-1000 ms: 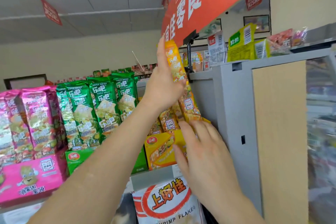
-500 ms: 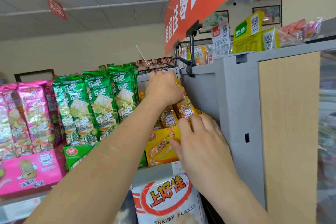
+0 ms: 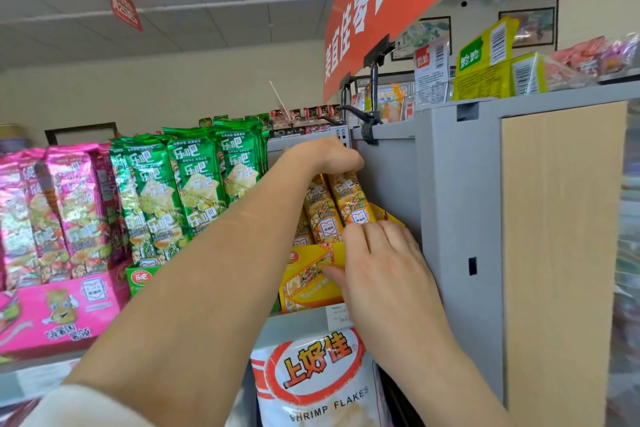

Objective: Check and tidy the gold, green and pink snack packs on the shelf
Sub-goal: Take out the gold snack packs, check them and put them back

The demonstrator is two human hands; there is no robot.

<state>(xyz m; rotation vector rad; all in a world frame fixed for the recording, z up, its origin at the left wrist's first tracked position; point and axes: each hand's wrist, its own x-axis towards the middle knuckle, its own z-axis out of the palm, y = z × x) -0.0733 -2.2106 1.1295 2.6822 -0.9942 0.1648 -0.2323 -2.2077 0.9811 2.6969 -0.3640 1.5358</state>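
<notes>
Top shelf (image 3: 294,326), right end. Gold packs (image 3: 350,201) stand upright in a gold box (image 3: 306,282), hard against the grey side panel (image 3: 388,184). Green packs (image 3: 194,180) are just left of them and pink packs (image 3: 55,211) further left, each row in a box of its own colour.

Left hand (image 3: 325,158): fingers curled down over the tops of the gold packs, clamped on them. Right hand (image 3: 381,263): fingers (image 3: 367,232) nearly straight and close together, laid against the foot of the packs at the box rim, thumb on the box front. It grips nothing.

Step in hand, as I read it: seating the gold row and squaring it up. To do it well:
- Press down evenly from the top so the packs' feet drop behind the box rim.
- Brace the box with the right hand so it does not creep toward the shelf lip.
- Bring the fronts flush and upright, labels forward.
- Go gently: the foil looks easy to crease, and the contents are probably brittle.

Green and pink rows look fairly orderly, a little fanned; likely due a check next.

Writing:
- Green packs read 乐吧 in white.
- The white bag (image 3: 311,385) below the shelf reads 上好佳 and SHRIMP FLAKES.
- The red banner (image 3: 381,3) overhead bears large white characters, 佳零食 among them.
- Gold pack lettering is too small to read.
</notes>
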